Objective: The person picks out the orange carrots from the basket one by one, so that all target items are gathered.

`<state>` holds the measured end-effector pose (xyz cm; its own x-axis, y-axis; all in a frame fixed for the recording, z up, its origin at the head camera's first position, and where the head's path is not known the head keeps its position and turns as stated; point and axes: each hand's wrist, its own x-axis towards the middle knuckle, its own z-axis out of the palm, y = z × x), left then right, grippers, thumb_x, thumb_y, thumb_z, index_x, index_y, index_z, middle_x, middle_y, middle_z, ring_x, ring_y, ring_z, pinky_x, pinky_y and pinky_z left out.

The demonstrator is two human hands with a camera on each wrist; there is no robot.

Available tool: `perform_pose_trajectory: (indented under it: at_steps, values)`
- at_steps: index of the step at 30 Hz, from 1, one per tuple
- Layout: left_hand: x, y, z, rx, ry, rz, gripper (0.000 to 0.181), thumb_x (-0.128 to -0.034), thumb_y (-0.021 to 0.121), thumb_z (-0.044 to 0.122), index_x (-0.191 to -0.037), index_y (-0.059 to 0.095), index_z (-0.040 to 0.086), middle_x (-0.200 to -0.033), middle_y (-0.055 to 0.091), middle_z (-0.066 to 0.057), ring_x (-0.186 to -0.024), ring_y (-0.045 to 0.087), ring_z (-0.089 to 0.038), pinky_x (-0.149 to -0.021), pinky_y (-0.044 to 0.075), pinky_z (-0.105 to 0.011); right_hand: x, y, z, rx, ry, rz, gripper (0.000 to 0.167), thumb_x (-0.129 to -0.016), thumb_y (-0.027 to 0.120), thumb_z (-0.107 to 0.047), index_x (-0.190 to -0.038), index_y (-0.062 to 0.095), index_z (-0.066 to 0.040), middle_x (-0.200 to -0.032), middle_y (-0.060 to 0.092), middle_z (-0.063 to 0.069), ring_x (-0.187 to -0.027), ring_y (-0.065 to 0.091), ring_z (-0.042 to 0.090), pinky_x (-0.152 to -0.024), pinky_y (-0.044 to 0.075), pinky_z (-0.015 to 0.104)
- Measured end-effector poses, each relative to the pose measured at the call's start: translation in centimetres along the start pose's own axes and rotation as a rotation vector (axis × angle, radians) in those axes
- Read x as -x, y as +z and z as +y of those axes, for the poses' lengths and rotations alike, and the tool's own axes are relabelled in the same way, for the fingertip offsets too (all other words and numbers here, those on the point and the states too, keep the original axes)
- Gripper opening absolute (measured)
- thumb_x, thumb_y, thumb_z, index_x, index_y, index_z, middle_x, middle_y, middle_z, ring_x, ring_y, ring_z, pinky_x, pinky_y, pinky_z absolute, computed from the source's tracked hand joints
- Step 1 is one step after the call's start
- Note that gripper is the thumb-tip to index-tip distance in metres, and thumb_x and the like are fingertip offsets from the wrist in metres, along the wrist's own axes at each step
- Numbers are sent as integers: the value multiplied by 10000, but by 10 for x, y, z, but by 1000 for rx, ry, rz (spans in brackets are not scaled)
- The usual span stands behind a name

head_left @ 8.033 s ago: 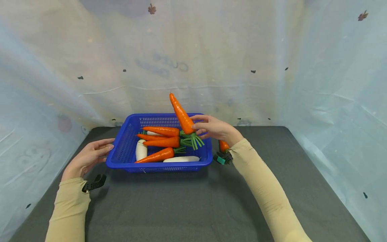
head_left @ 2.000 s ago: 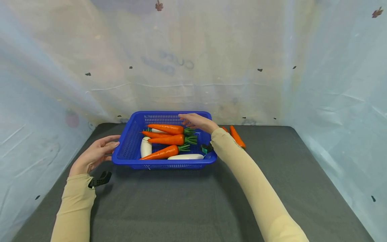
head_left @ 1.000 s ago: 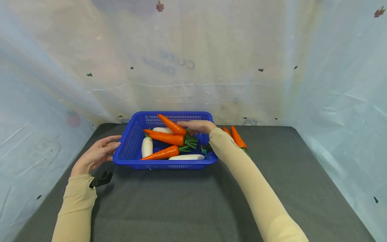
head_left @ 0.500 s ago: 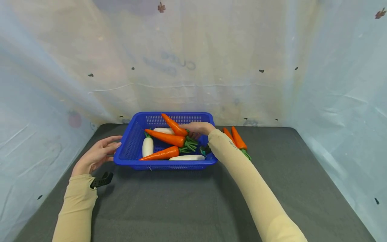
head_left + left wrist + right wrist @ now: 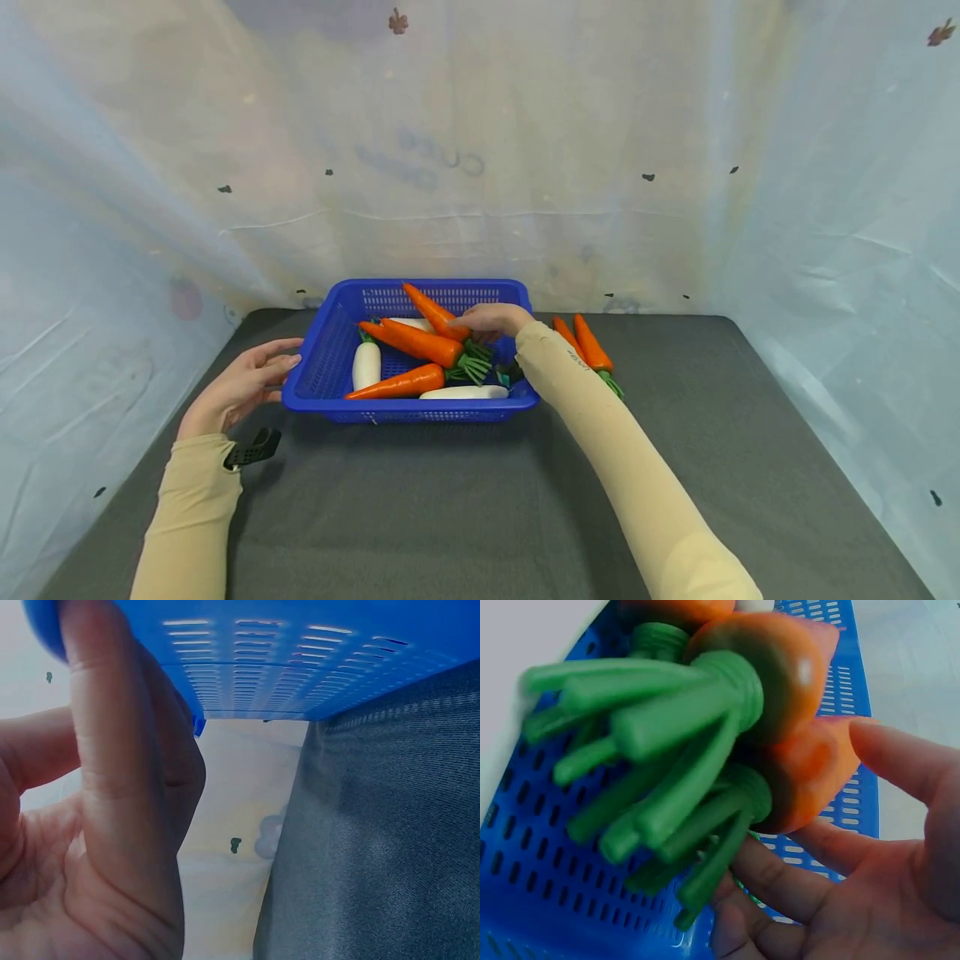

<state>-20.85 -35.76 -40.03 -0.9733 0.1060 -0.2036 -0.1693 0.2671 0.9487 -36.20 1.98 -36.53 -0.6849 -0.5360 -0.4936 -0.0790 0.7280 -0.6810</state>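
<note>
Several carrots lie in a blue basket (image 5: pixel 405 406), among them a front one (image 5: pixel 405 382), a middle one (image 5: pixel 420 342) and a back one (image 5: pixel 431 310) slanting up to the rear wall. My right hand (image 5: pixel 495 318) reaches in from the right. Thumb and fingers of that hand (image 5: pixel 870 900) hold the back carrot (image 5: pixel 814 769) near its leafy end in the right wrist view; the middle carrot (image 5: pixel 780 671) lies beside it. At the basket's left rim, my left hand (image 5: pixel 243 387) grips the edge; its fingers (image 5: pixel 120 750) show against the rim in the left wrist view.
Three white radishes are in the basket, at left (image 5: pixel 367 366), front (image 5: pixel 465 392) and back (image 5: pixel 414 323). Two carrots (image 5: pixel 594 346) lie on the dark cloth (image 5: pixel 405 500) right of the basket. A pale curtain (image 5: pixel 480 125) stands behind.
The carrot my right hand held above the basket has been let go. Middle and back carrots have shifted, the back one now slanting. My left hand has stayed on the rim.
</note>
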Motion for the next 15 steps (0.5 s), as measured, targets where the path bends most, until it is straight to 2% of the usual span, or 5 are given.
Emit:
perform_pose_trajectory:
  at_steps: [2, 4, 7, 10, 15]
  values:
    - [0, 0, 0, 1, -1, 1, 753, -956, 547, 418, -1517, 187, 67, -1188, 587, -94, -953, 655, -230, -793, 537, -413, 1, 0, 0, 5, -11, -6, 471, -951, 546, -450, -1187, 558, -43, -818, 427, 84, -701, 393, 199, -754, 378, 345]
    - [0, -1, 1, 0, -1, 0, 751, -957, 545, 417, -1517, 188, 67, -1186, 589, -92, -954, 655, -229, -793, 537, -412, 1, 1, 0, -1, -19, -18, 425, -952, 557, -426, -1125, 568, -38, -804, 369, 106, -692, 332, 227, -711, 323, 360]
    - [0, -1, 1, 1, -2, -4, 741, -963, 538, 411, -1517, 187, 66, -1192, 588, -92, -960, 653, -227, -795, 536, -413, 2, 1, 0, 16, -13, 10, 442, -927, 599, -430, -1191, 595, -75, -935, 510, 67, -811, 475, 201, -809, 426, 334]
    - [0, -2, 0, 2, -4, -7, 734, -967, 533, 405, -1517, 185, 65, -1199, 583, -97, -963, 651, -226, -798, 535, -414, 3, 1, 0, 35, -7, 38, 500, -894, 644, -443, -1243, 599, -87, -1117, 583, 27, -984, 550, 183, -912, 461, 361]
    - [-2, -2, -1, -7, -7, 0, 745, -966, 539, 405, -1520, 175, 64, -1174, 605, -86, -954, 650, -221, -788, 538, -417, 4, 1, -2, 8, -29, 30, 398, -888, 678, -371, -1076, 667, -21, -954, 593, 54, -857, 535, 190, -830, 485, 313]
